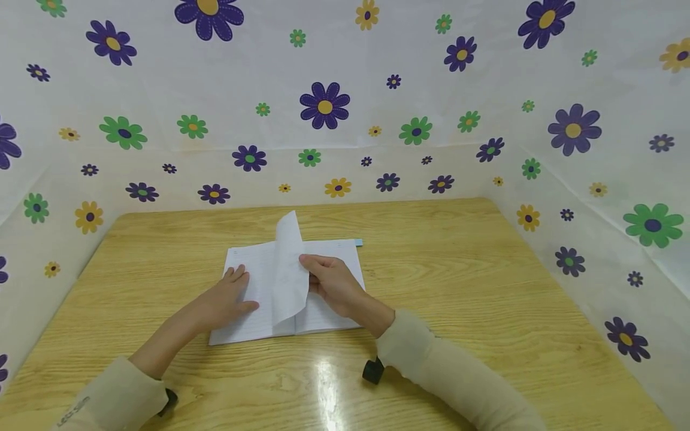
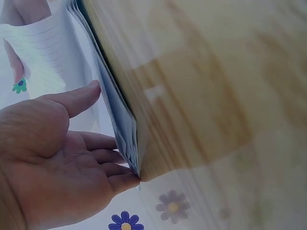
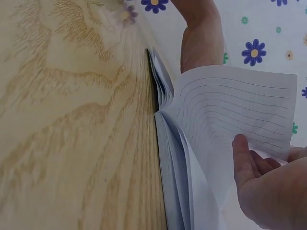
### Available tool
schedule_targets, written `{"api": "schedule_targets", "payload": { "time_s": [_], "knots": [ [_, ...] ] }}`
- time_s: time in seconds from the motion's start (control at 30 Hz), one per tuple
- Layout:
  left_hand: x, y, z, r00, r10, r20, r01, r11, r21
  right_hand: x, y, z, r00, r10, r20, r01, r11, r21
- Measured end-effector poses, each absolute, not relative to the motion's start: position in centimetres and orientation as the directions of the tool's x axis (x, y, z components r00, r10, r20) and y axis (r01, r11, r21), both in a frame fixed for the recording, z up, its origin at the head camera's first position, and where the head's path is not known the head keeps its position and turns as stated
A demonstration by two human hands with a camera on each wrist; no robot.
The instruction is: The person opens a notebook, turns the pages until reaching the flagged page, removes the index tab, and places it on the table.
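An open notebook (image 1: 253, 326) with lined white pages lies on the wooden table. One page (image 1: 289, 269) stands raised and curved near the middle of the spread. My right hand (image 1: 335, 284) pinches that page's free edge between thumb and fingers; the right wrist view shows the lifted page (image 3: 230, 105) bending up from the spine. On the left-hand pages rests my left hand (image 1: 230, 299), fingers spread and fairly straight. In the left wrist view its fingers (image 2: 103, 158) lie along the notebook's page edges, thumb extended.
A small light-blue tab (image 1: 359, 242) sticks out at the notebook's top right corner. The wooden table (image 1: 458, 269) extends around the notebook. White sheeting (image 1: 215, 161) printed with flowers encloses the back and both sides. A dark wrist device (image 1: 373, 371) hangs below the right sleeve.
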State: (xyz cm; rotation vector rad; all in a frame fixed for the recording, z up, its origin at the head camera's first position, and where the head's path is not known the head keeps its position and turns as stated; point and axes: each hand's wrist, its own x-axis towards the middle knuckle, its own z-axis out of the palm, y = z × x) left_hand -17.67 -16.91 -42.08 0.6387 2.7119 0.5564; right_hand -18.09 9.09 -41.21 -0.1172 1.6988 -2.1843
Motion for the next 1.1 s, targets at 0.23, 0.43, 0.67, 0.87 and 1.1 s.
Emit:
{"api": "schedule_targets", "payload": {
  "time_s": [0.23,0.43,0.67,0.87,1.1],
  "knots": [
    [-17.9,-17.5,-42.1,-0.869,0.470,-0.152,0.363,0.817,0.449,-18.3,8.1,-41.8,-0.923,-0.356,-0.146,0.232,-0.212,-0.949],
    [-18.0,-17.7,-41.1,-0.885,0.464,-0.043,0.394,0.795,0.461,-18.4,7.6,-42.0,-0.923,-0.359,-0.136,0.224,-0.216,-0.950],
    [-17.8,-17.3,-39.9,-0.909,0.417,-0.013,0.354,0.789,0.502,-18.3,7.3,-42.1,-0.922,-0.363,-0.134,0.211,-0.184,-0.960],
    [-17.6,-17.5,-39.0,-0.928,0.366,0.064,0.335,0.751,0.569,-18.6,6.9,-42.6,-0.907,-0.406,-0.112,0.175,-0.121,-0.977],
    [-17.5,-18.3,-38.1,-0.947,0.274,0.168,0.314,0.668,0.674,-18.7,6.6,-43.3,-0.888,-0.442,-0.123,0.154,-0.034,-0.988]
  ]
}}
